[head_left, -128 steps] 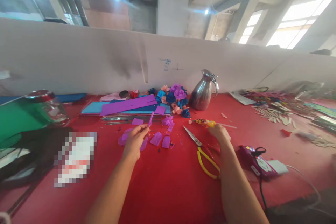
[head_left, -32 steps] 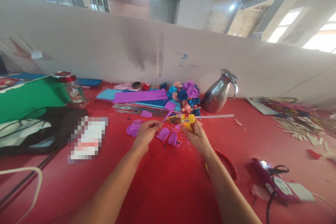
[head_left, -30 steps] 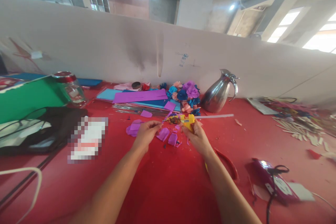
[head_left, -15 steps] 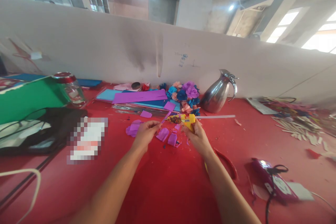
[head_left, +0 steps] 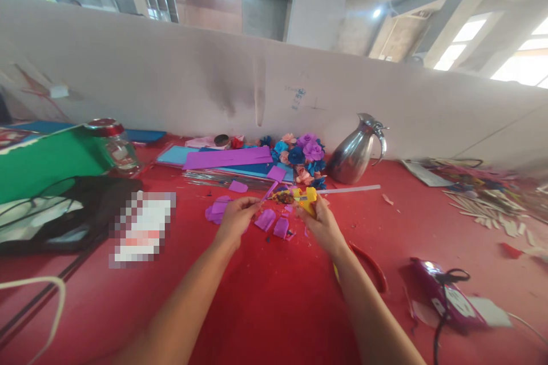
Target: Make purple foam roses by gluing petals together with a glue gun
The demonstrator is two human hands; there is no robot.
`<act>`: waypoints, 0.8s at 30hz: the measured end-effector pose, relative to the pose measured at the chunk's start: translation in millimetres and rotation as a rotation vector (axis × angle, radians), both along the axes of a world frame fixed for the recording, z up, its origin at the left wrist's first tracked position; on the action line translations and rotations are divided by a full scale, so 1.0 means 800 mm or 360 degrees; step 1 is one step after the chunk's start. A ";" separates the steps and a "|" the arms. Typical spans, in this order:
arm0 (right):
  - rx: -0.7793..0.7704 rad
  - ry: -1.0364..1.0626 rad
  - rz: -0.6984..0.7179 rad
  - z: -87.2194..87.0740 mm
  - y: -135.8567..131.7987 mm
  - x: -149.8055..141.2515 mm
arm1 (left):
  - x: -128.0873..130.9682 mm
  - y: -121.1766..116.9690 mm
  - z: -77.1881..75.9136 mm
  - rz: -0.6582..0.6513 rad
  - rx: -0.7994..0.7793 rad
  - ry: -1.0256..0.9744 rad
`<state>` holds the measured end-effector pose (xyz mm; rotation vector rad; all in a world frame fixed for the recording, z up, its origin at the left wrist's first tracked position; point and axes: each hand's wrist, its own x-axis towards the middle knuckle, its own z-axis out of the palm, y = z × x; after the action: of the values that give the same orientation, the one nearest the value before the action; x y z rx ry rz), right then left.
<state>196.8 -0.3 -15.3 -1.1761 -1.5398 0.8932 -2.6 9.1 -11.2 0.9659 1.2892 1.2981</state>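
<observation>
My right hand [head_left: 320,221] is closed round the handle of a yellow hot glue gun [head_left: 307,198]. A long pale glue stick [head_left: 353,189] sticks out of its back, and its nozzle points left over a dark, crusted clump [head_left: 283,197]. Opposite it, the thumb and fingers of my left hand [head_left: 238,218] are pinched together; what they hold is too small to make out. A narrow purple strip [head_left: 270,189] shows just beyond those fingertips. Cut purple paper petals [head_left: 265,219] lie on the red table between my hands, with more purple petals [head_left: 217,209] beside my left hand.
Finished paper flowers [head_left: 306,154] stand in a bunch at the back, beside a steel jug [head_left: 357,151]. Purple paper sheets [head_left: 229,157] and thin wires [head_left: 209,178] lie behind my hands. Red-handled scissors [head_left: 377,274] rest under my right forearm. A lidded jar [head_left: 117,148] stands left.
The glue gun has shifted slightly, its nozzle drawn a little away from my left fingertips. My left hand stays nearly still.
</observation>
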 end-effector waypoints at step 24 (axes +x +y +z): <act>-0.0037 -0.0106 -0.0125 0.006 -0.004 -0.001 | 0.000 0.001 0.000 0.0007 0.0015 0.0037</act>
<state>196.2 -3.5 -10.8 -1.2855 -1.5288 0.8292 -2.2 9.9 -11.5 0.9877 1.3047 1.3009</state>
